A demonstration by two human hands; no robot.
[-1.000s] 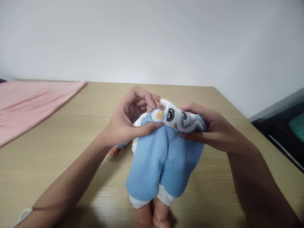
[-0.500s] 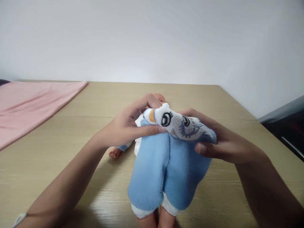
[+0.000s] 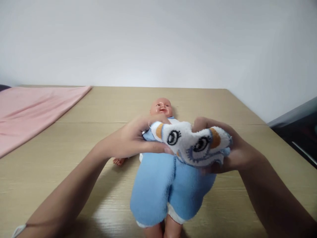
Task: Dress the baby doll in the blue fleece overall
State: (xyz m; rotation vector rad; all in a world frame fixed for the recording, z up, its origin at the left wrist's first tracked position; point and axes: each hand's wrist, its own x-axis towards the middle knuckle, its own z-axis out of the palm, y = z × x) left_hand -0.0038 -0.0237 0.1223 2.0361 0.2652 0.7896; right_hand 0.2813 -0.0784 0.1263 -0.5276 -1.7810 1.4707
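Observation:
A baby doll (image 3: 162,107) lies on its back, its head away from me and its legs toward me. Blue plush shorts (image 3: 153,185) with white cuffs cover its upper legs. Their bunched upper part carries a white patch (image 3: 185,135) embroidered with two eyes and orange marks. My left hand (image 3: 131,137) pinches this cloth at its left side, thumb in front. On the opposite side my right hand (image 3: 235,152) is closed around the cloth. Between my hands and the doll's head, part of its white top shows. One small doll hand (image 3: 119,161) sticks out beside my left wrist.
The doll rests on a light wooden table (image 3: 74,185). A pink cloth (image 3: 37,112) is spread over the table's far left. At the right edge stands a dark object (image 3: 302,132), partly cut off. Behind the table rises a pale wall (image 3: 158,43).
My hands have lowered the bunched upper part of the shorts, uncovering the doll's face. More of the embroidered patch faces me, with both eyes plainly visible. My right hand has shifted slightly down.

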